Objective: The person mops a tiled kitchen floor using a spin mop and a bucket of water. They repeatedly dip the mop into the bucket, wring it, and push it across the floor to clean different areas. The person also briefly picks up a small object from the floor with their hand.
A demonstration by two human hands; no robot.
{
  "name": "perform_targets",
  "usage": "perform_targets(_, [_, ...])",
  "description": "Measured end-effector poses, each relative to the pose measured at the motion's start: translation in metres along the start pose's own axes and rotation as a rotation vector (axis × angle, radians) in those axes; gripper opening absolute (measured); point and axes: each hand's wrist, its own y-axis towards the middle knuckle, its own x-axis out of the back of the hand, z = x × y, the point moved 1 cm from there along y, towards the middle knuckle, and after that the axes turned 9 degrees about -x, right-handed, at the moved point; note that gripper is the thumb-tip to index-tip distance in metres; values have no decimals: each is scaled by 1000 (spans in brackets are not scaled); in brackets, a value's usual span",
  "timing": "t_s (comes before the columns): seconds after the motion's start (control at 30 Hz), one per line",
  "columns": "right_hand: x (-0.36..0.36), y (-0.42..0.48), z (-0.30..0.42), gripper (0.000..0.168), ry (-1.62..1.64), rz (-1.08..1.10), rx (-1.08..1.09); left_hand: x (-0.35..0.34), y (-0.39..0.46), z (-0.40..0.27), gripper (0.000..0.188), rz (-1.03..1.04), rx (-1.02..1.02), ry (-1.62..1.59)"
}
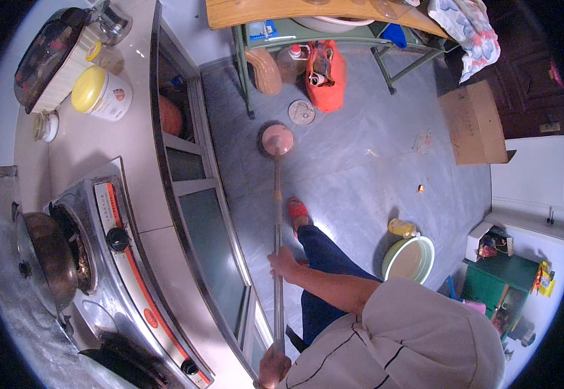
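A long-handled floor mop [277, 194] with a round pink head stretches forward from me, its head down on the grey tiles beside the cabinet doors. Partway down the pole, my right hand [284, 265] is wrapped around the shaft. My left hand [273, 368] grips the upper end of the pole near my body, partly cut by the lower picture edge. Just beyond the mop head lies a round, flat, pale disc [302, 113]. My foot in a red shoe [298, 213] stands to the right of the pole. The fringe under the head is mostly hidden.
Left runs a counter with a gas stove [131, 272], a pan [51, 262] and a yellow-lidded tub [102, 95]. Ahead, a wooden table [311, 13] has a squash [265, 73] and an orange bag [328, 82] below. Right are a cardboard box [474, 124], an oil bottle [401, 227] and a basin [428, 255].
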Motion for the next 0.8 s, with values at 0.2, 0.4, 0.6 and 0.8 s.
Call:
perform_targets(0.2, [-13,-32,52,15,-183,-153,87,-8,18,6,19,-64,352,-1018])
perform_targets(0.4, [10,73,101,14,-292,-85,260,5,91,-23,21,-76,281,-900])
perform_targets(0.6, [8,86,167,20,-398,-167,338,8,159,-46,14,-80,345,-1062])
perform_targets(0.8, [38,98,141,13,-1854,-269,745,-14,128,-56,17,-40,386,-1113])
